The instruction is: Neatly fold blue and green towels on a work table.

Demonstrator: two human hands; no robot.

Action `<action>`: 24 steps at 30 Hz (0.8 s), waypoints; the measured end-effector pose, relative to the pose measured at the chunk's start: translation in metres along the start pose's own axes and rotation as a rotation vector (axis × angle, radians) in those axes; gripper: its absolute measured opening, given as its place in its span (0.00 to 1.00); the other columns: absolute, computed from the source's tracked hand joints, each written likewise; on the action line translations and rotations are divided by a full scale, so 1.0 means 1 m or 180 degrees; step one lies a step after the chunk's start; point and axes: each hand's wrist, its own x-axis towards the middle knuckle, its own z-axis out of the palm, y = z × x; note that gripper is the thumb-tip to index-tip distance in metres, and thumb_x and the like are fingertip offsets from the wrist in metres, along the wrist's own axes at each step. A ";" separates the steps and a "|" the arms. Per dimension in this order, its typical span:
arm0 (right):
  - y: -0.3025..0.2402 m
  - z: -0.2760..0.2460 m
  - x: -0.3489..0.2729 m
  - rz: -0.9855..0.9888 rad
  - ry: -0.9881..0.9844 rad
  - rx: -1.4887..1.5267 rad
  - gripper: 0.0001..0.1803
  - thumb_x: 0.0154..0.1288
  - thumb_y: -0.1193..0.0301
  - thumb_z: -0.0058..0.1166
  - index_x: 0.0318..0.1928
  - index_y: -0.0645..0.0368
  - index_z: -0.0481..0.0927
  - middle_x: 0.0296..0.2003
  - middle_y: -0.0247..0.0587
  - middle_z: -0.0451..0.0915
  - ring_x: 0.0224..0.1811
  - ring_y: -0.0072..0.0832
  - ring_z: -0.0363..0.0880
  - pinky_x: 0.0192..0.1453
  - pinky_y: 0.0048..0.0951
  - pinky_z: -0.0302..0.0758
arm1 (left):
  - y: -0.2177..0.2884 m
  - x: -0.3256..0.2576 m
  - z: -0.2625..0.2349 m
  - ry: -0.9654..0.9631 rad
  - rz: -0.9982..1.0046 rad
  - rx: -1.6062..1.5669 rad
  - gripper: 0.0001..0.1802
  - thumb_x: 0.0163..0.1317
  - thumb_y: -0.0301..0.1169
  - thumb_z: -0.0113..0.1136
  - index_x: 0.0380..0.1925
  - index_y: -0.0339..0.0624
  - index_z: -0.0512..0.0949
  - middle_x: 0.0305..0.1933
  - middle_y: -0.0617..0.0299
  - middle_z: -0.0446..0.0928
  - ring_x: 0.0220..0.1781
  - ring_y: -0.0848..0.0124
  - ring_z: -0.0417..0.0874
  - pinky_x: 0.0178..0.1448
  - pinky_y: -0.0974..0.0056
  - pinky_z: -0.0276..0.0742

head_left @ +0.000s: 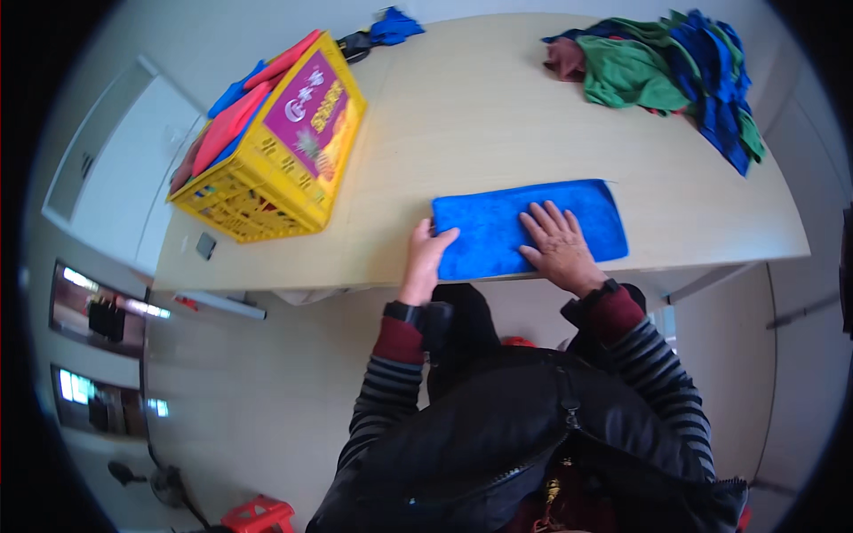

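Note:
A bright blue towel (489, 226), folded into a long rectangle, lies at the table's near edge in front of me. My left hand (426, 253) is at its left end, the thumb on top and the fingers along the side edge, pinching it; the fingertips are partly hidden. Flat on the towel's right half rests my right hand (562, 247), fingers spread, pressing on the cloth without gripping it.
At the left of the table (426, 107) stands a yellow plastic crate (267, 178) packed with red and blue cloths. A heap of green and blue cloths (635, 71) lies far right. Small dark object (206, 245) near the crate; red stool (258, 515) on the floor.

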 end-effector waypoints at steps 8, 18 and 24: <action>-0.005 0.001 0.001 0.0041 0.0205 0.0077 0.31 0.76 0.51 0.46 0.72 0.52 0.68 0.74 0.46 0.63 0.79 0.44 0.55 0.80 0.54 0.50 | 0.023 -0.009 -0.016 -0.0417 -0.0580 -0.0431 0.23 0.67 0.33 0.64 0.59 0.33 0.76 0.55 0.57 0.82 0.54 0.68 0.84 0.61 0.59 0.79; -0.011 0.006 0.008 -0.0037 0.0131 0.0380 0.26 0.72 0.62 0.53 0.68 0.53 0.72 0.71 0.44 0.67 0.76 0.44 0.59 0.77 0.54 0.56 | 0.027 -0.015 -0.018 -0.0079 -0.0509 -0.0643 0.23 0.68 0.33 0.64 0.59 0.34 0.76 0.55 0.57 0.82 0.54 0.68 0.83 0.61 0.61 0.79; -0.022 0.011 0.024 0.0143 0.0288 0.0258 0.27 0.74 0.60 0.50 0.69 0.56 0.70 0.72 0.45 0.66 0.77 0.46 0.58 0.78 0.53 0.54 | 0.024 -0.006 -0.028 -0.0027 -0.0383 -0.0730 0.21 0.68 0.33 0.64 0.57 0.35 0.78 0.54 0.58 0.82 0.53 0.68 0.83 0.59 0.61 0.80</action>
